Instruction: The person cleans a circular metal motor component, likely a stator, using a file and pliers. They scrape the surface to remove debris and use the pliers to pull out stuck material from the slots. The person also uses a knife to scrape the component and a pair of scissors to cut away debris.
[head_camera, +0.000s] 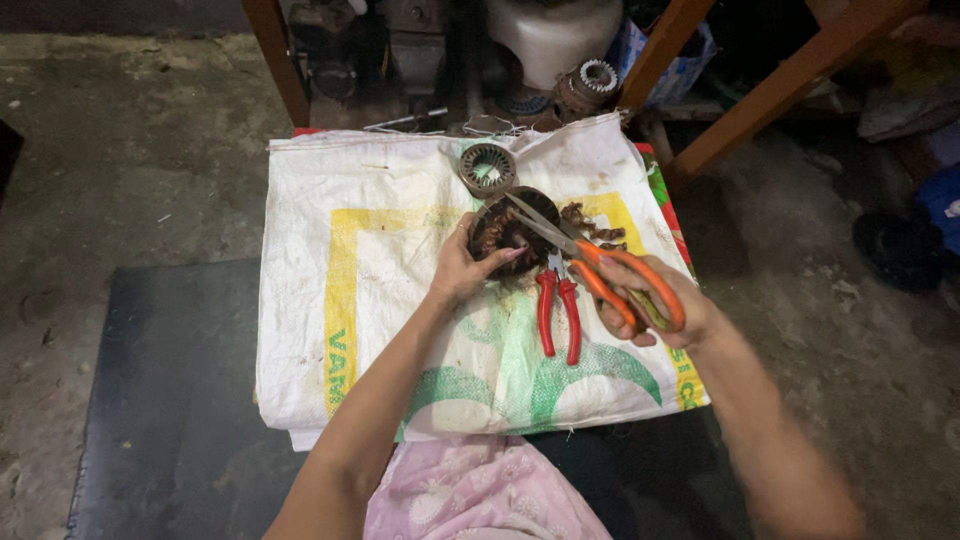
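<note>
Right hand (650, 300) fingers gripping orange scissors (590, 265), blades pointing up-left into motor stator (510, 230), left hand (462, 270) fingers clasping it

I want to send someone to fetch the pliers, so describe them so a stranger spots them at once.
Find the white woven sack with yellow and green print, spread out flat. The pliers lie on it between the left hand and the right hand, jaws pointing away. Their two red handles, lying untouched, set them apart from the orange-handled scissors in the right hand.

left hand (462, 268) cupped, right hand (655, 298) fingers curled
</note>
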